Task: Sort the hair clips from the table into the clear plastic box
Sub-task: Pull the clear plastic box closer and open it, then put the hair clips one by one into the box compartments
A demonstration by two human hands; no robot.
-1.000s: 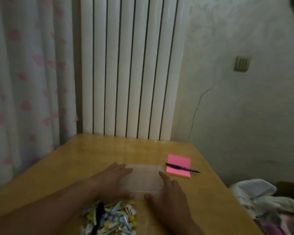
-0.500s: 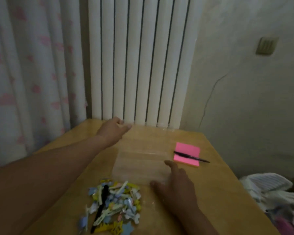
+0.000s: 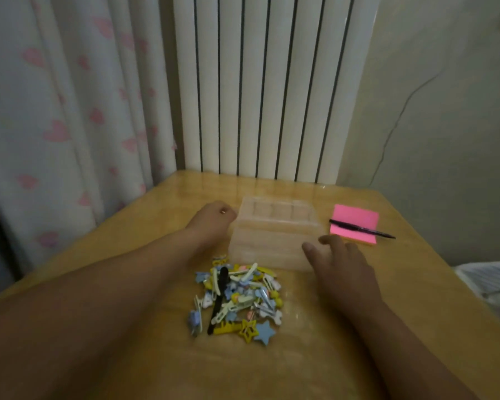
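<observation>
Taken from the head view, my single vantage, the entries run as follows.

Hair clips (image 3: 237, 301): one mixed heap of blue, yellow and white pieces on the wooden table (image 3: 416, 313), between the two forearms and just on my side of the box.

Clear plastic box (image 3: 272, 241): long axis across me, left to right, with compartments showing at its far edge.

Left hand (image 3: 214, 219): fingers curled at the box's far left corner. I cannot tell whether they grip it.

Right hand (image 3: 339, 256): fingers straight and spread, resting against the near right corner.

I judge both hands lie beyond the heap, so the next reach comes back toward me, and the right hand is slightly nearer.

Pink sticky notes (image 3: 355, 219) with a black pen (image 3: 361, 230) across them: right of the box.
</observation>
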